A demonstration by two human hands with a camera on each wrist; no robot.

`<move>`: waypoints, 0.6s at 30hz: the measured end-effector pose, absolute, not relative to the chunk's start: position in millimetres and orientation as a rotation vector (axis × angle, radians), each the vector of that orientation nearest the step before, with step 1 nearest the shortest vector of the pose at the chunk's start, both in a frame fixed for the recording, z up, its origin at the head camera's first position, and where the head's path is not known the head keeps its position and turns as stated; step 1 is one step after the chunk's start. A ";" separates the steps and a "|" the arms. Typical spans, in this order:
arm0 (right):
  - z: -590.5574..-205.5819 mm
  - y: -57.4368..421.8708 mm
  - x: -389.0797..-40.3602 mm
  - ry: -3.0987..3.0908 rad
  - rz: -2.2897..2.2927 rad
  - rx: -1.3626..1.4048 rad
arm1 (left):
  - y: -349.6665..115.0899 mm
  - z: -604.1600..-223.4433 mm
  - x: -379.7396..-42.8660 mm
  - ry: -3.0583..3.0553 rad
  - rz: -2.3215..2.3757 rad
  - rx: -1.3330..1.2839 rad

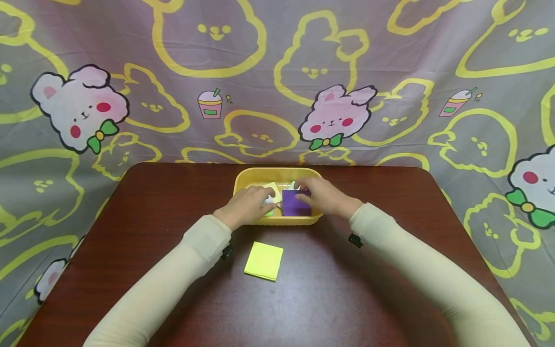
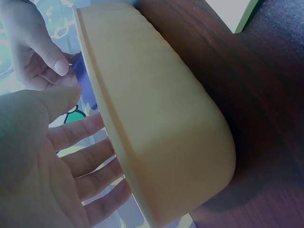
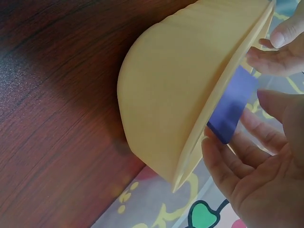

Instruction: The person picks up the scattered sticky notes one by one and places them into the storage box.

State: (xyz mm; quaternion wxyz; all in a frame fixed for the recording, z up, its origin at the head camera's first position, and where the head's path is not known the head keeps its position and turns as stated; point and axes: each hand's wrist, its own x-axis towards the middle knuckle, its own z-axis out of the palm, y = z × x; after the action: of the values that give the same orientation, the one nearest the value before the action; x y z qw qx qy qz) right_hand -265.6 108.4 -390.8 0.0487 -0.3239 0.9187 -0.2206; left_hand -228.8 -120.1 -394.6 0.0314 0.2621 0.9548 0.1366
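Note:
A yellow plastic basin (image 1: 284, 220) stands near the far edge of the table, with papery pieces inside. My right hand (image 1: 323, 195) reaches over its right side and holds a purple square pad (image 1: 297, 203), thumb on the near face and fingers behind it. In the right wrist view the purple pad (image 3: 233, 105) tilts above the rim beside those fingers. Over the left side of the basin, my left hand (image 1: 249, 205) dips its spread, loosely bent fingers past the rim; the left wrist view shows nothing gripped there. A pale yellow piece (image 1: 274, 190) lies by its fingertips.
On the table in front of the basin lies a bright yellow square sticky-note pad (image 1: 263, 261). The dark reddish wooden table (image 1: 368, 289) ends at a patterned cloth (image 1: 269, 86) hanging just behind the basin.

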 end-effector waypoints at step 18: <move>-391.2 108.4 -262.4 2.781 -0.628 -1.029 | -120.8 -395.0 -227.4 2.925 0.445 0.799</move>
State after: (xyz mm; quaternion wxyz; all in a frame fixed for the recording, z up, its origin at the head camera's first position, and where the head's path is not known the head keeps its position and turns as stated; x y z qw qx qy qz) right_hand -262.4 108.4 -391.2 0.0553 -0.3391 0.9160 -0.2070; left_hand -227.4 -120.8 -395.0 0.0385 0.2604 0.9537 0.1451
